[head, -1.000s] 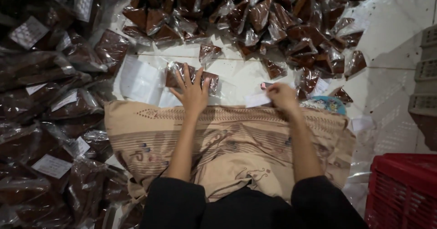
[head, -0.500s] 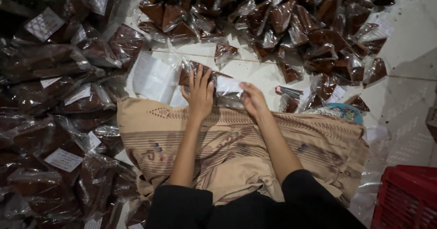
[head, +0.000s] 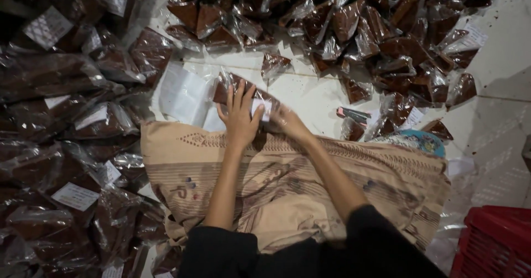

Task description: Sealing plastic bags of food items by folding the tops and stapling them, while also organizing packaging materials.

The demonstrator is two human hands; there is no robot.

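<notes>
On floor, left: stacked labelled packets [head: 66,140]. Centre: left hand [head: 240,117] flat, fingers spread, pressing brown packet [head: 232,87]; right hand [head: 285,120] closed on white label [head: 260,108] at packet. Labelling step likely; next, label pressed smooth. Right: unlabelled heap [head: 359,29].

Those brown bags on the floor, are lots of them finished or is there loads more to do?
Done, it seems: the bags with white labels piled at the left. In hand: the left hand presses one brown bag flat while the right hand puts a small white label on it. Left: the unlabelled bags heaped at the top.
</notes>
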